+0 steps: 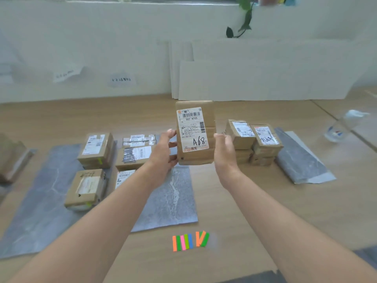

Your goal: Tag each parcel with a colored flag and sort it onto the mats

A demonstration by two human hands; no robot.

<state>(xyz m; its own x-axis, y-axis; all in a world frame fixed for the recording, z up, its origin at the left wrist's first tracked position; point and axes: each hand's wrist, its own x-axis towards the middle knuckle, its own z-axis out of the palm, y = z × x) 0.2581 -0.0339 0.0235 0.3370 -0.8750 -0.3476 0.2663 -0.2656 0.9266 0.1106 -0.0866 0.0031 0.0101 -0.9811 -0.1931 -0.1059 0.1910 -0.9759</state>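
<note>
I hold a brown cardboard parcel (195, 133) upright above the table, its white label marked "A68" facing me. My left hand (163, 149) grips its left edge and my right hand (224, 149) grips its right edge. Colored flags (190, 240) in orange, green, pink and blue lie on the table near me. Several parcels (95, 148) rest on the left grey mat (40, 201), two with small green flags. The middle grey mat (173, 201) lies under my left arm. A stack of untagged-looking parcels (254, 141) stands to the right.
A third grey mat (299, 160) lies at the right, partly curled. A clear plastic cup (338, 129) stands far right. Flat cardboard sheets (265, 78) lean against the back wall. Another box (12, 158) sits at the far left edge.
</note>
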